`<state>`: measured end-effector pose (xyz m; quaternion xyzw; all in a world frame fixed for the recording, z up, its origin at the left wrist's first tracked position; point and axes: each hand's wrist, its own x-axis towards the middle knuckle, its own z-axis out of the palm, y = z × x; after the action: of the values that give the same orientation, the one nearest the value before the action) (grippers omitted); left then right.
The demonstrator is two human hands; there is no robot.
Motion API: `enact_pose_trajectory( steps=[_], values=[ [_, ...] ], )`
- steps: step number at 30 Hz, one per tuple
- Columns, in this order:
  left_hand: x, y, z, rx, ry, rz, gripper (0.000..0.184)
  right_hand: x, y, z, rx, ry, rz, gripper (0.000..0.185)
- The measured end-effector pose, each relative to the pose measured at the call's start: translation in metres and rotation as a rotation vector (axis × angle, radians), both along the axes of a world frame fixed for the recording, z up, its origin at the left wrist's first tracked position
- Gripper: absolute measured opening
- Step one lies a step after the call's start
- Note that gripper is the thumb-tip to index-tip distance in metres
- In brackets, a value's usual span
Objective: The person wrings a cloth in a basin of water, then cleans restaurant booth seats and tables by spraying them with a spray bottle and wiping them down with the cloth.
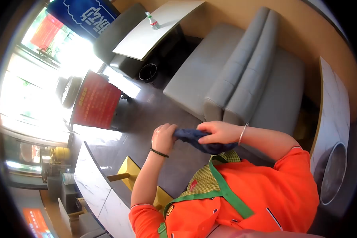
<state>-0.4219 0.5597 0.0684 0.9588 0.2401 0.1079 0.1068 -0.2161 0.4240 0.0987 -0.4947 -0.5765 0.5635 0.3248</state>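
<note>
A dark blue cloth [192,137], bunched up, stretches between my two hands in front of my chest. At its left end, my left hand [164,139], with a dark band on the wrist, has its fingers closed on the fabric. My right hand [220,133], with a pale bracelet at the wrist, pinches the other end, its thumb lying across the cloth. Below the hands are my orange shirt [261,190] and a green-edged checked apron [200,180].
Grey padded benches [210,63] stand ahead, with a white table [158,29] bearing a spray bottle [152,22]. A black bin [148,73] sits on the floor. Marble-patterned tables [93,176] lie left; a round tray [333,173] is at right. A red sign [97,101] stands near the windows.
</note>
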Motion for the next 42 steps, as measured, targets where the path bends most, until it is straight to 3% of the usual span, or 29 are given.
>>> enact_pose_trajectory(
  steps=[1, 2, 5, 8, 10, 13, 14, 15, 16, 17, 18, 19, 20, 21, 22, 23, 24, 25, 27, 32, 34, 36, 39, 40, 42],
  values=[
    [-0.005, 0.017, -0.014, 0.085, -0.092, 0.116, 0.025, -0.008, 0.027, 0.003, 0.067, 0.026, 0.125, 0.042],
    [-0.012, 0.032, -0.024, 0.007, -0.179, 0.194, 0.025, -0.023, 0.051, 0.006, 0.134, 0.047, 0.243, 0.049],
    [-0.015, 0.074, -0.020, -0.403, -0.401, 0.283, 0.024, -0.071, 0.120, -0.004, 0.095, 0.246, 0.453, 0.056],
    [-0.001, 0.120, -0.006, -0.500, -0.500, 0.234, 0.025, -0.075, 0.198, -0.005, 0.249, 0.014, 0.577, 0.054],
    [0.005, 0.160, 0.004, -0.438, -0.514, 0.202, 0.025, -0.059, 0.240, -0.013, -0.009, 0.146, 0.588, 0.050],
    [0.007, 0.235, 0.040, -0.146, -0.366, 0.239, 0.023, -0.031, 0.301, -0.044, -0.082, 0.188, 0.292, 0.044],
    [0.005, 0.267, 0.042, -0.012, -0.233, 0.150, 0.022, -0.024, 0.326, -0.059, -0.073, 0.188, 0.142, 0.042],
    [0.002, 0.300, 0.044, 0.134, -0.116, 0.054, 0.022, -0.019, 0.345, -0.065, -0.284, 0.264, -0.079, 0.042],
    [0.001, 0.332, 0.046, 0.278, -0.024, -0.045, 0.021, -0.020, 0.368, -0.074, -0.276, 0.272, -0.114, 0.042],
    [0.011, 0.363, 0.034, 0.228, -0.167, -0.065, 0.024, -0.020, 0.392, -0.086, -0.398, 0.495, -0.322, 0.042],
    [0.023, 0.374, 0.012, -0.134, -0.210, -0.073, 0.028, -0.021, 0.407, -0.100, -0.521, 0.730, -0.539, 0.043],
    [0.036, 0.386, -0.010, -0.533, -0.300, -0.043, 0.033, -0.028, 0.422, -0.112, -0.514, 0.954, -0.537, 0.047],
    [0.049, 0.398, -0.032, -0.862, -0.392, 0.034, 0.039, -0.035, 0.441, -0.139, -0.487, 0.979, -0.618, 0.047],
    [0.065, 0.396, -0.022, -1.243, -0.217, 0.054, 0.044, -0.033, 0.458, -0.161, -0.082, 1.339, -0.588, 0.050],
    [0.092, 0.411, -0.053, -0.590, -0.250, -0.561, 0.055, -0.031, 0.475, -0.184, 0.301, 1.759, -0.379, 0.053],
    [0.107, 0.409, -0.037, -0.385, -0.140, -0.717, 0.057, -0.023, 0.479, -0.179, 0.413, 1.796, -0.393, 0.049],
    [0.117, 0.406, -0.018, -0.169, -0.043, -0.852, 0.059, -0.011, 0.473, -0.165, 0.414, 1.738, -0.538, 0.045],
    [0.128, 0.411, -0.014, -0.177, -0.048, -0.890, 0.059, 0.002, 0.468, -0.149, 0.395, 1.668, -0.688, 0.041],
    [0.154, 0.421, -0.020, -0.453, -0.054, -0.938, 0.056, 0.034, 0.452, -0.126, 0.353, 1.532, -0.960, 0.034],
    [0.206, 0.493, -0.065, -0.569, 0.047, -0.897, 0.050, 0.090, 0.402, -0.120, 0.326, 1.303, -1.407, 0.015],
    [0.225, 0.516, -0.088, -0.505, 0.133, -0.853, 0.047, 0.107, 0.379, -0.160, 0.289, 1.222, -1.426, 0.017],
    [0.250, 0.531, -0.106, -0.603, 0.224, -0.802, 0.046, 0.120, 0.363, -0.178, 0.247, 1.138, -1.429, 0.022],
    [0.294, 0.557, -0.142, -0.680, 0.375, -0.704, 0.046, 0.139, 0.362, -0.175, 0.129, 0.986, -1.761, 0.040],
    [0.307, 0.561, -0.150, -0.674, 0.431, -0.655, 0.046, 0.145, 0.365, -0.164, -0.139, 0.040, -1.739, 0.051],
    [0.335, 0.573, -0.176, -0.708, 0.513, -0.623, 0.047, 0.160, 0.373, -0.160, -0.416, -0.844, -1.485, 0.065]
  ],
)
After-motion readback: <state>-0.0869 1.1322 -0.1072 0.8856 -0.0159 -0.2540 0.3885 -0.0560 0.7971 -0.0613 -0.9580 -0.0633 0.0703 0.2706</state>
